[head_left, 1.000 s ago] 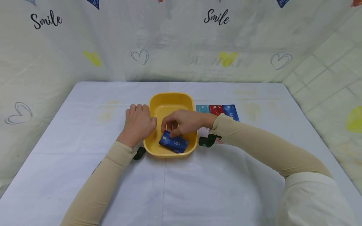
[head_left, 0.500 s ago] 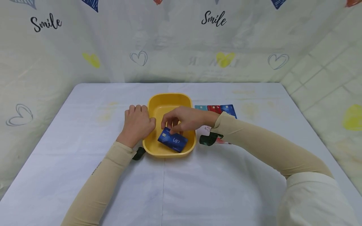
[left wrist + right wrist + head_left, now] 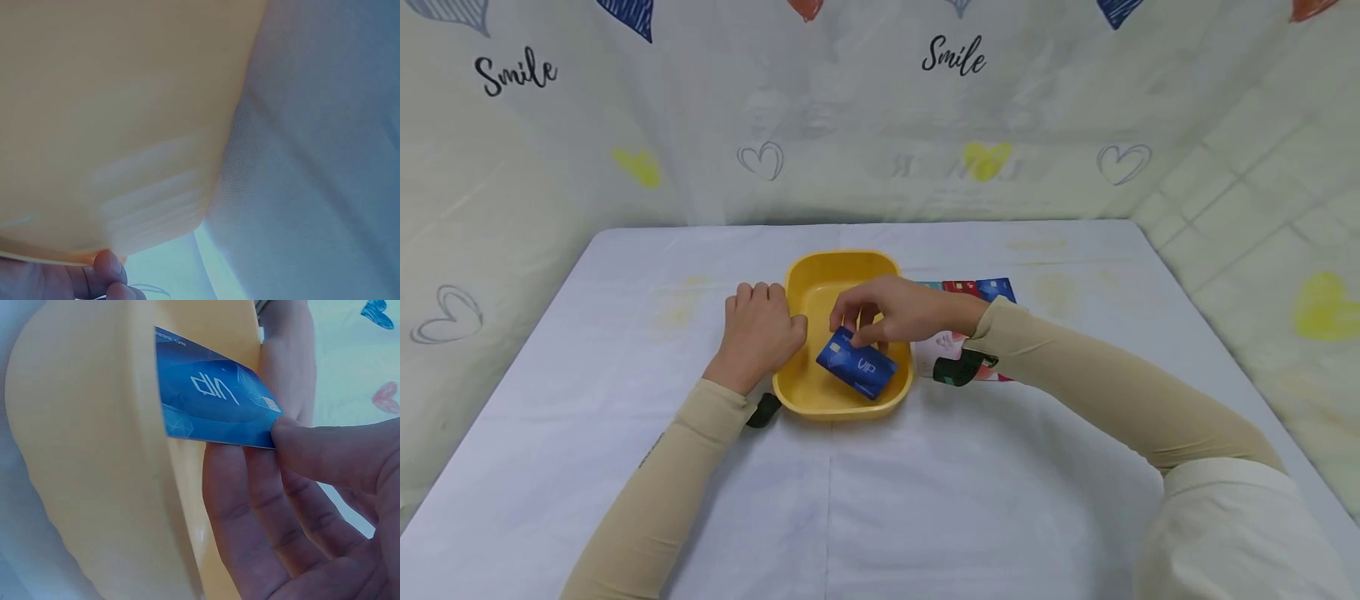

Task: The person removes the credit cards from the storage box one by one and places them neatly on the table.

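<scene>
A blue card [image 3: 859, 367] marked "VIP" is held over the inside of a yellow plastic basin [image 3: 842, 413]. My right hand [image 3: 904, 310] pinches the card by one corner, thumb on its printed face and fingers behind, as the right wrist view of the card [image 3: 209, 394] shows. On the basin's left side, my left hand [image 3: 762, 333] grips the rim, its thumb toward the inside. In the left wrist view the basin's outer wall [image 3: 125, 94] fills much of the picture, with fingertips [image 3: 107, 265] curled under the rim.
Right of the basin lie more cards on the white-covered table [image 3: 880, 508]: a blue card [image 3: 997, 289], a red card [image 3: 959, 287] and a pinkish patterned one [image 3: 942, 346]. The right forearm partly covers them. A printed curtain [image 3: 850, 100] hangs behind the table.
My right hand has lifted the blue card slightly, and more of its face now shows. My left hand stays on the rim. The whole head view has shifted a little.
</scene>
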{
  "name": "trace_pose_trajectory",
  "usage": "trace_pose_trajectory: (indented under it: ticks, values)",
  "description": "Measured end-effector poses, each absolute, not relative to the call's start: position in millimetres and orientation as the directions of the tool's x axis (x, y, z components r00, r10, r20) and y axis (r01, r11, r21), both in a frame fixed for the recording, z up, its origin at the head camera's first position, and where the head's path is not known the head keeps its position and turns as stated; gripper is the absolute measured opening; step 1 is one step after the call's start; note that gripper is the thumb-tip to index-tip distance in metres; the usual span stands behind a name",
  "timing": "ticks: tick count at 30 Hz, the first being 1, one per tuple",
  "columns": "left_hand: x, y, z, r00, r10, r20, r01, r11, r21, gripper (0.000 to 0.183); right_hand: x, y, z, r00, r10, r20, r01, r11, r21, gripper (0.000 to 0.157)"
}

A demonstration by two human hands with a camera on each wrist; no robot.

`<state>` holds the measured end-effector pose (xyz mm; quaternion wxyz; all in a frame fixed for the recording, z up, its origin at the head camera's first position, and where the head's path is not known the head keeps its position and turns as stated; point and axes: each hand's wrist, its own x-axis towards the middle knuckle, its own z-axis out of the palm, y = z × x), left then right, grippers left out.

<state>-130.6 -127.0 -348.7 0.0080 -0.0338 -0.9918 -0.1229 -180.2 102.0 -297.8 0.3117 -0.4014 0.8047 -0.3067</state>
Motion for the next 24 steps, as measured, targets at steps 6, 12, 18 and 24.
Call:
trace_pose_trajectory:
  ticks: [6, 12, 18, 24]
  values:
    - [-130.6, -126.6, -348.9, -0.998, 0.064, 0.029, 0.069, 0.969, 0.237, 0.035, -178.5, 110.3, -295.5, -0.505, -0.838, -0.208, -0.435, 0.455, -0.777, 0.026]
    - [-130.2, -125.9, -349.2, -0.998, 0.063, 0.029, 0.068, 0.969, 0.237, 0.033, -176.4, 120.3, -292.0, -0.544, -0.822, -0.168, -0.445, 0.452, -0.773, 0.026]
    - [-129.6, -125.4, -349.7, -0.997, 0.064, 0.032, 0.07, 0.968, 0.239, 0.031, -176.9, 134.1, -291.2, -0.594, -0.797, -0.108, -0.442, 0.435, -0.784, 0.027]
    - [-128.8, -124.9, -348.9, -0.997, 0.069, 0.023, 0.073, 0.97, 0.232, 0.032, -177.7, 149.7, -291.0, -0.642, -0.762, -0.085, -0.409, 0.435, -0.802, 0.027]
